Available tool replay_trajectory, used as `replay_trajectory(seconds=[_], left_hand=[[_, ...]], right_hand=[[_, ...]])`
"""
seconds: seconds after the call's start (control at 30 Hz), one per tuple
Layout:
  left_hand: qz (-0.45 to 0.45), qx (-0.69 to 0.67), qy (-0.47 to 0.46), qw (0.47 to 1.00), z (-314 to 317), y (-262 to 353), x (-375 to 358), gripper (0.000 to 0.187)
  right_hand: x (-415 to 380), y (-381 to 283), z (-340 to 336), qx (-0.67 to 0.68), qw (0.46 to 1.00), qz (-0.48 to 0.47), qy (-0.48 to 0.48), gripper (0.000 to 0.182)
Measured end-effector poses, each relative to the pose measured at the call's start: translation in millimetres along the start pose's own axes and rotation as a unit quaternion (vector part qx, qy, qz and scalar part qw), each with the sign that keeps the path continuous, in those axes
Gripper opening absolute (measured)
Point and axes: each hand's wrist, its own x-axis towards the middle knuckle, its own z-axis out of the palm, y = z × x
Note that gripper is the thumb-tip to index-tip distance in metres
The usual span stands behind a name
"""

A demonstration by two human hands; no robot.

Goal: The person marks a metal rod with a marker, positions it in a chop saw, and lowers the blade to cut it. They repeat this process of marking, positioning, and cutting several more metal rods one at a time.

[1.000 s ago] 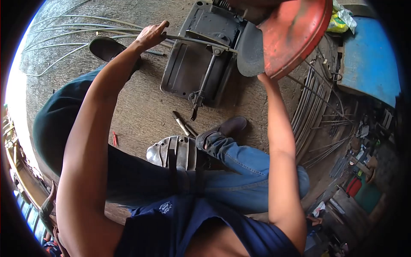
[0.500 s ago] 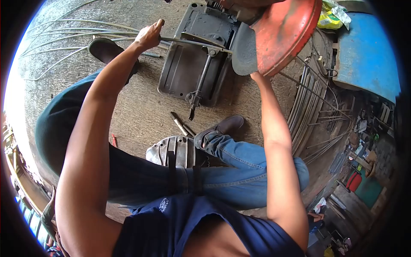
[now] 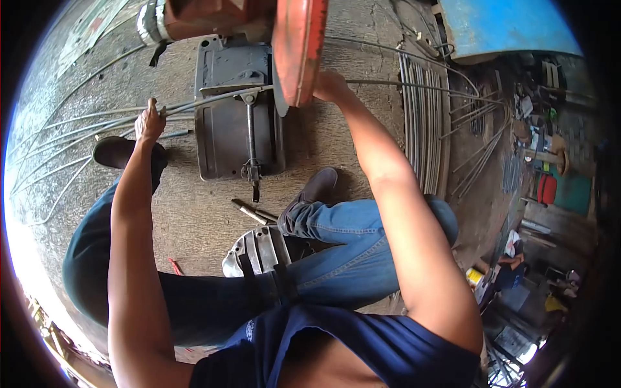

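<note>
A chop saw with a red blade guard (image 3: 299, 52) stands in front of me on its dark metal base (image 3: 213, 139). Beneath the guard shows part of the grey cutting disc (image 3: 279, 97). A long metal rod (image 3: 223, 97) lies across the base, passing the saw's clamp (image 3: 251, 129) and running out to both sides. My left hand (image 3: 150, 123) is closed around the rod left of the base, thumb upward. Just right of the guard, my right hand (image 3: 331, 86) is closed on the rod, its fingers partly hidden behind the guard.
Several loose rods (image 3: 71, 132) spread over the floor at left. A bundle of rods (image 3: 424, 123) lies at right, below a blue sheet (image 3: 511, 26). Between my legs sit a ribbed metal casing (image 3: 259, 251) and bar-like tools (image 3: 249, 211). Another person (image 3: 511, 275) is at lower right.
The view has turned, so the saw appears farther left and its guard more edge-on. My left hand sits slightly farther from the base. Both hands stay on the rod.
</note>
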Motion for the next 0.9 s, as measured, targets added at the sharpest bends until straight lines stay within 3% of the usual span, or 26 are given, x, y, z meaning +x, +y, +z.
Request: replay_trajectory(seconds=[0.17,0.27,0.37,0.4,0.67,0.8,0.87,0.9], left_hand=[[-0.019,0.022,-0.024,0.999,-1.3,5.3,1.0,0.037],[-0.011,-0.003,-0.026,1.000,-2.2,6.7,1.7,0.041],[-0.029,-0.005,-0.035,0.999,-5.2,25.3,3.0,0.048],[-0.014,-0.013,-0.026,0.999,-8.1,28.4,2.3,0.056],[-0.031,-0.059,-0.026,0.997,-18.3,33.1,0.7,0.055],[-0.017,-0.054,-0.021,0.998,-20.1,32.8,1.7,0.068],[-0.048,-0.029,-0.090,0.994,-26.2,36.5,3.9,0.078],[-0.030,-0.046,-0.077,0.996,-23.7,33.2,3.9,0.081]], right_hand=[[-3.7,-6.3,-8.8,0.007,0.999,-0.001,-0.032,0.088],[-6.8,-4.5,6.0,0.007,0.999,-0.025,0.019,0.088],[-10.5,4.2,-1.0,0.008,1.000,0.019,-0.007,0.086],[-9.0,9.5,-0.4,0.013,0.999,0.000,0.030,0.086],[-9.8,23.9,16.5,0.019,0.993,-0.067,0.096,0.082],[-13.6,22.1,19.8,0.015,0.992,-0.064,0.104,0.080],[-9.8,24.7,15.2,0.021,0.996,-0.054,0.061,0.081],[-5.2,29.3,15.7,0.022,0.997,-0.053,0.050,0.082]])
